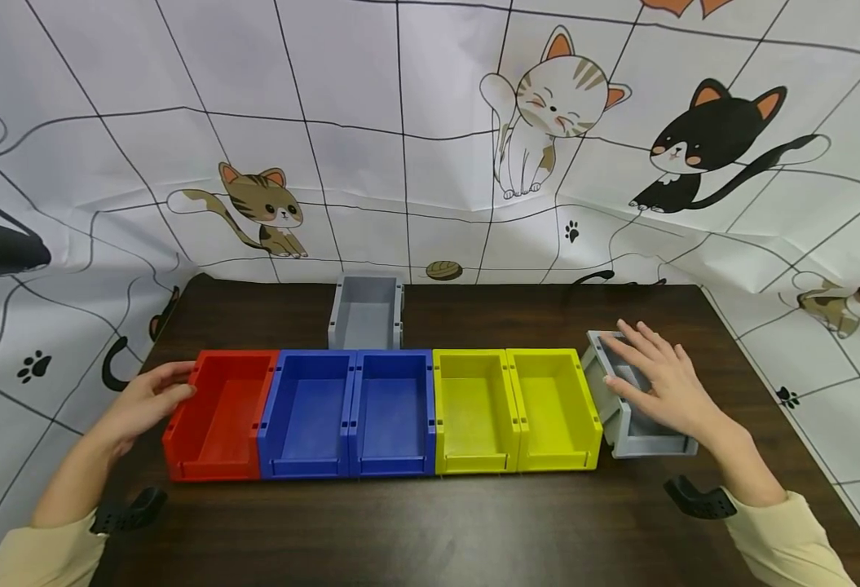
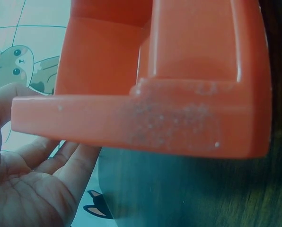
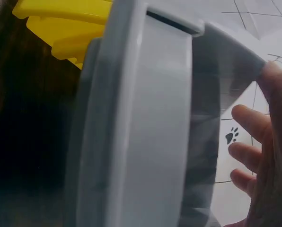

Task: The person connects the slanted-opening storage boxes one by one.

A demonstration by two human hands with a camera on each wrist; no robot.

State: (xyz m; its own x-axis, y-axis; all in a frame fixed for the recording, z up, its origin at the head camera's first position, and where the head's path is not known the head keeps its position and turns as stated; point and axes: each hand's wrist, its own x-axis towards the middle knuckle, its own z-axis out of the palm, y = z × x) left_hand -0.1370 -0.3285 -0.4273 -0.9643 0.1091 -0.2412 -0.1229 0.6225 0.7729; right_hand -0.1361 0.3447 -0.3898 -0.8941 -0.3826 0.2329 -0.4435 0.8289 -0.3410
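Observation:
In the head view, a red bin (image 1: pixel 227 416) stands at the left end of a row, beside two blue bins (image 1: pixel 314 412) and two yellow bins (image 1: pixel 477 408). My left hand (image 1: pixel 143 403) is at the red bin's outer left side, its thumb and fingers fairly straight near the rim; in the left wrist view the bin hides part of them. A grey bin (image 1: pixel 646 399) sits slightly askew at the row's right end. My right hand (image 1: pixel 668 387) is over that bin with fingers spread. In the right wrist view, a fingertip (image 3: pixel 273 73) meets its rim.
A second grey bin (image 1: pixel 366 314) stands behind the blue bins. All stand on a dark wooden table (image 1: pixel 430 530). White cloth (image 1: pixel 363 163) printed with cats and grid lines hangs behind the table and along both sides.

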